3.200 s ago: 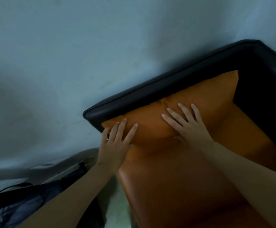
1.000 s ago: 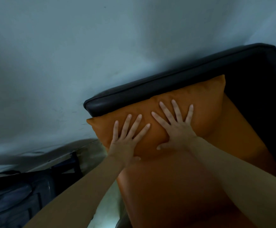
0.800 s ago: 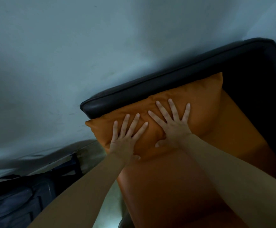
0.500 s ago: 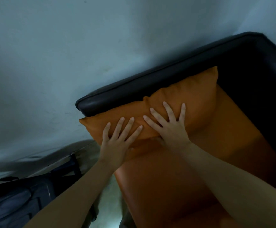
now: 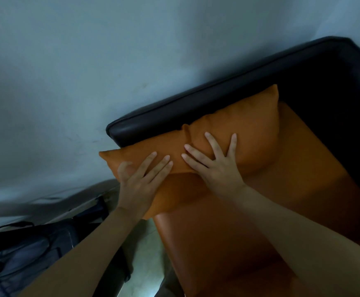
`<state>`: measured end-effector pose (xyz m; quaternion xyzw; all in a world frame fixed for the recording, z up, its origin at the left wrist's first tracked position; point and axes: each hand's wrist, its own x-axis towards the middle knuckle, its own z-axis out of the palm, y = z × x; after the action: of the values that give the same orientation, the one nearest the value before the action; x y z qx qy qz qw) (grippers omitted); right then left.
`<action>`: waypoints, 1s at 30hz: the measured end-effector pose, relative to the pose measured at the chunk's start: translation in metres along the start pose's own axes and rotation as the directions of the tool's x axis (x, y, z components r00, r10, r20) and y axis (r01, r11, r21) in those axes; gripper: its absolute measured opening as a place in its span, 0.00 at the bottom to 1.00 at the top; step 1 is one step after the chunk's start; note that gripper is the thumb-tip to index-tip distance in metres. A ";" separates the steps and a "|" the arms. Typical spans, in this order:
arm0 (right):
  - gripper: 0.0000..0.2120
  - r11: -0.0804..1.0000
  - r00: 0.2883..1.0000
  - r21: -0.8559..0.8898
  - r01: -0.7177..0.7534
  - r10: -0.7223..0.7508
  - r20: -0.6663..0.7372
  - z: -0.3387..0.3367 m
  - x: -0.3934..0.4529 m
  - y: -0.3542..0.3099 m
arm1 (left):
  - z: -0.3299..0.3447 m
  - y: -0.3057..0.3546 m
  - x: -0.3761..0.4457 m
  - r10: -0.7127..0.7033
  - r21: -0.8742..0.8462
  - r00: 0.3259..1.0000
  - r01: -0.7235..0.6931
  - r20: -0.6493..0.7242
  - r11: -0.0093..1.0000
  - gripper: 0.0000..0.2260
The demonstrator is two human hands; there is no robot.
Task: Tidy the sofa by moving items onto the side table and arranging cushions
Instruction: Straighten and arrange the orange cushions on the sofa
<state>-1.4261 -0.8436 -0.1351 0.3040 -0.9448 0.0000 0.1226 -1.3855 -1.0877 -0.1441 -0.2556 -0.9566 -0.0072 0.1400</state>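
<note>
While hands (image 5: pixel 140 181) press cushion (image 5: pixel 250 129), wall (image 5: pixel 89 71) looms behind.

Two bare forearms, unsleeved; hands (image 5: pixel 140 181) without rings or watch.

Dim, bluish cast; deep shadow lower right; wide-angle bending at edges; soft blur throughout.

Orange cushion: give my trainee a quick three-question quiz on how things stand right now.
1. True or false: both hands lie on the orange cushion.
2. What does the cushion lean against? A) the wall B) the black sofa back C) a side table
3. Fill in: the left hand is at the cushion's ___ end.

Key: 1 true; the right hand presses with spread fingers. 2 B. 3 left.
</note>
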 end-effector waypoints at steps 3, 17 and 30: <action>0.24 1.000 0.997 -0.024 -0.012 0.014 0.073 0.001 0.008 -0.020 | -0.003 -0.009 -0.011 -0.016 0.024 1.000 0.016 0.013 1.000 0.24; 0.57 0.994 0.949 -0.087 0.070 -0.040 0.311 -0.003 0.010 0.010 | 0.000 0.022 0.011 -0.245 0.048 0.895 0.245 0.373 0.968 0.61; 0.51 0.983 0.972 -0.164 0.086 -0.047 0.231 0.004 -0.008 0.043 | 0.002 0.042 0.034 -0.199 0.176 0.910 0.142 0.364 0.974 0.61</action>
<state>-1.4452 -0.8044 -0.1380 0.3219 -0.9382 -0.1208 0.0401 -1.3933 -1.0343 -0.1393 -0.1565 -0.9821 0.1000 -0.0304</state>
